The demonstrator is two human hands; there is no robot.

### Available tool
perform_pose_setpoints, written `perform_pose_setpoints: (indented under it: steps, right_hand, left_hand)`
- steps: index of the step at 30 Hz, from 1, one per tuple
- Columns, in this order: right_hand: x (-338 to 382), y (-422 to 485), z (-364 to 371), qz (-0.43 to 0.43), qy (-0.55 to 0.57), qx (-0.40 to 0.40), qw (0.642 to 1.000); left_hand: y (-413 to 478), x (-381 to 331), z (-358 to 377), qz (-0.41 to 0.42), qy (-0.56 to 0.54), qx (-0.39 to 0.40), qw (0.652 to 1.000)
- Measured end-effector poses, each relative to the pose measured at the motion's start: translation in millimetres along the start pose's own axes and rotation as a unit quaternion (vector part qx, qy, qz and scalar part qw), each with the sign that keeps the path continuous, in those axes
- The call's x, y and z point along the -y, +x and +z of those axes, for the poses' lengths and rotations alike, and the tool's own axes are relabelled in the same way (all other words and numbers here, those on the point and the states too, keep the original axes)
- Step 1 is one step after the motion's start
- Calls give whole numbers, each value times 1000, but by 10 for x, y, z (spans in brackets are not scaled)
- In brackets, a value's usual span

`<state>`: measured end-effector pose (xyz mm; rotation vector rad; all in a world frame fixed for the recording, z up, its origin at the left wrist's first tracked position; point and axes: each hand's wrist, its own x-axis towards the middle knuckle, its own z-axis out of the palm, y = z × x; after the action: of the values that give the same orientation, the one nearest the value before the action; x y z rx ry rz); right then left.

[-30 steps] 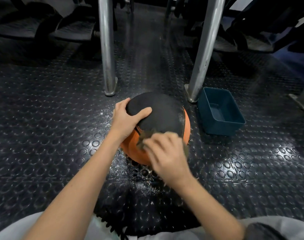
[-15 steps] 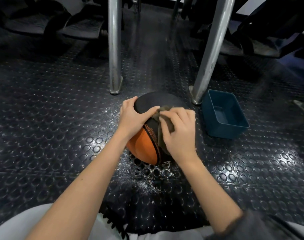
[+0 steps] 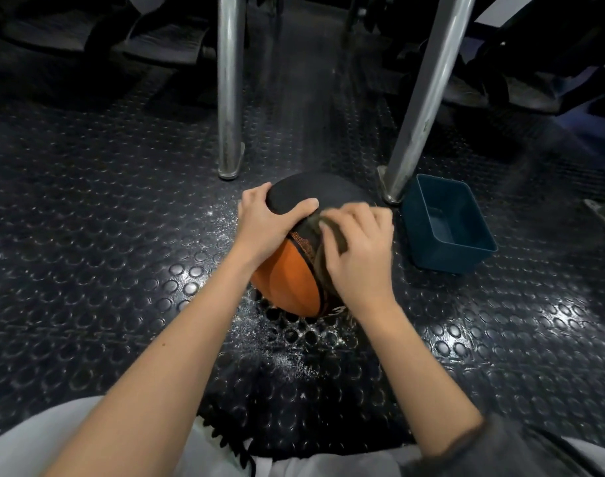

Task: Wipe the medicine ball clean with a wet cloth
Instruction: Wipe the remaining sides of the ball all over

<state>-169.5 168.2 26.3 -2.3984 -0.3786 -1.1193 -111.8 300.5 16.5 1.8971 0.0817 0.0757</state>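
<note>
A person wipes an orange-and-black medicine ball (image 3: 287,280) resting on a studded rubber floor (image 3: 122,235), near two steel legs (image 3: 229,98). The left hand (image 3: 270,225) grips the ball's far-left top, apparently to stop it rolling. The right hand (image 3: 359,256) has fingers bent round a dark cloth (image 3: 337,241), pressing it onto the right side. The cloth is mostly hidden, so wetness can't be judged. A blue tub (image 3: 455,263) sits just right of the ball, w/in reach, prob. for rinsing.

views=1 | head-worn | facing forward and down | near floor (image 3: 105,270)
</note>
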Motion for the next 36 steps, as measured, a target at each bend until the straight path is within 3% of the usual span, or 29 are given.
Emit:
perform_pose_setpoints:
  steps: [8, 13, 17, 24, 31, 36]
  right_hand:
    - [94, -736, -161, 41, 5, 18, 999]
    - [-27, -89, -122, 10, -10, 8, 1000]
    - [-353, 341, -86, 109, -11, 24, 994]
    - [-162, -536, -300, 196, 54, 36, 979]
    - [60, -868, -322, 103, 69, 15, 992]
    - [58, -794, -318, 109, 62, -36, 992]
  left_hand:
    - [-37, -31, 43, 15, 14, -5, 1000]
    - [-73, -51, 21, 24, 22, 6, 999]
    - [-103, -56, 20, 25, 26, 23, 999]
    - [-148, -98, 58, 91, 74, -11, 993]
    - [-198, -472, 354, 109, 222, -53, 967]
    - [-292, -380, 435, 164, 268, -103, 944]
